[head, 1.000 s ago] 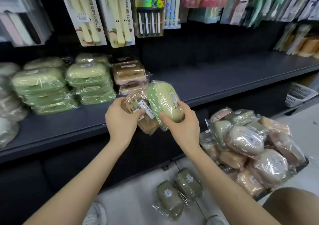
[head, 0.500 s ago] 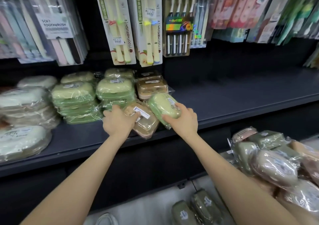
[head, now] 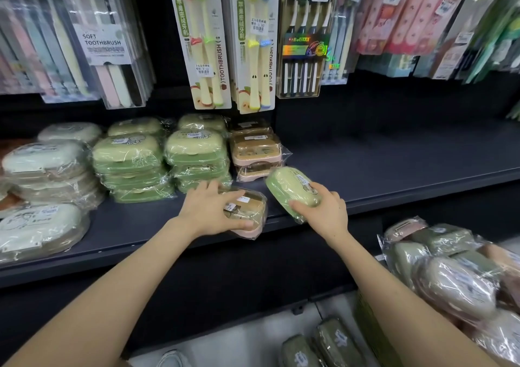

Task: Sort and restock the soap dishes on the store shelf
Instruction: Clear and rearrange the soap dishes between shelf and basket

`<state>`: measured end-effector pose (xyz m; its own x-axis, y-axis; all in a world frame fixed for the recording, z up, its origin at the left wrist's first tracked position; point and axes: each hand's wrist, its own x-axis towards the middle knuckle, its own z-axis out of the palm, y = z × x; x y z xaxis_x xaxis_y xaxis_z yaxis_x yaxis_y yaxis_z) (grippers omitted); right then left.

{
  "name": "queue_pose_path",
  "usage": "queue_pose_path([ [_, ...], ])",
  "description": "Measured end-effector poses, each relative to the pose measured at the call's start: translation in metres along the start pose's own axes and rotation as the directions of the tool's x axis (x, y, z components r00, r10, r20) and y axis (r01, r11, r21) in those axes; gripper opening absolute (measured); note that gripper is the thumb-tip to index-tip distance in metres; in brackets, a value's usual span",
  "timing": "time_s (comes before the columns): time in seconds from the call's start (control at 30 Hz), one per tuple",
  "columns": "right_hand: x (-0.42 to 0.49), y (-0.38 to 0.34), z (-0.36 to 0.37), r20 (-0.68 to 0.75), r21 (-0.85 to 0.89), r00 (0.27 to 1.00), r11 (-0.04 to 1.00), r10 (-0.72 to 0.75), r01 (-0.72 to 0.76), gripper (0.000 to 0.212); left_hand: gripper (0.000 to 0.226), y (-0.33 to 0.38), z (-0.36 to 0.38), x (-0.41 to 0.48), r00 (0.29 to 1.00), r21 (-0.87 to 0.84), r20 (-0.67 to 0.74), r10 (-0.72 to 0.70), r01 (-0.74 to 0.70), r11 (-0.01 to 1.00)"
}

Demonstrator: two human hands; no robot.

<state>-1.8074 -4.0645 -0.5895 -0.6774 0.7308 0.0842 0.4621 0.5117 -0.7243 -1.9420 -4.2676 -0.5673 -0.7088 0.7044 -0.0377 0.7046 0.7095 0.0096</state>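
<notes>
My left hand (head: pixel 209 207) grips a wrapped brown and pink soap dish (head: pixel 249 212) that lies on the front of the dark shelf (head: pixel 394 175). My right hand (head: pixel 320 212) holds a wrapped green soap dish (head: pixel 291 188), tilted, just above the shelf's front edge. Behind them on the shelf stand two stacks of green soap dishes (head: pixel 129 167), (head: pixel 197 155), and a short stack of brown and pink soap dishes (head: pixel 254 153). Stacks of pale grey-green soap dishes (head: pixel 45 169) fill the left end.
Packs of toothbrushes (head: pixel 208 40) hang above the shelf. A heap of wrapped soap dishes (head: pixel 450 274) lies low at the right. Two dark green wrapped dishes (head: pixel 323 344) lie on the floor below. The shelf's right half is bare.
Both hands have moved forward and down to the shelf. The brown and pink dish now lies on the shelf under my left hand; the green dish has come apart from it to the right.
</notes>
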Motion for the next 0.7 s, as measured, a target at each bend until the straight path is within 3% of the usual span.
queue_pose_path([
  [0.07,0.0,0.001,-0.002,-0.002,0.016,1.0,1.0,-0.003,0.003,0.075,0.112,0.001,0.005,-0.002,0.997,0.001,-0.059,0.055,-0.055,0.998],
  [0.23,-0.003,0.0,-0.009,-0.001,0.009,0.999,0.999,-0.05,0.05,0.073,0.109,0.0,0.019,0.002,0.998,-0.242,-0.046,0.042,-0.052,0.969],
  [0.47,-0.015,-0.014,-0.012,0.011,0.103,0.984,0.979,-0.179,0.177,0.066,0.105,-0.019,0.026,-0.036,0.977,-0.159,-0.201,-0.073,0.041,0.986],
  [0.7,-0.028,-0.063,0.013,0.09,0.129,0.92,0.92,-0.383,0.37,0.066,0.091,-0.08,0.024,-0.084,0.838,-0.246,-0.447,-0.312,0.221,0.944],
])
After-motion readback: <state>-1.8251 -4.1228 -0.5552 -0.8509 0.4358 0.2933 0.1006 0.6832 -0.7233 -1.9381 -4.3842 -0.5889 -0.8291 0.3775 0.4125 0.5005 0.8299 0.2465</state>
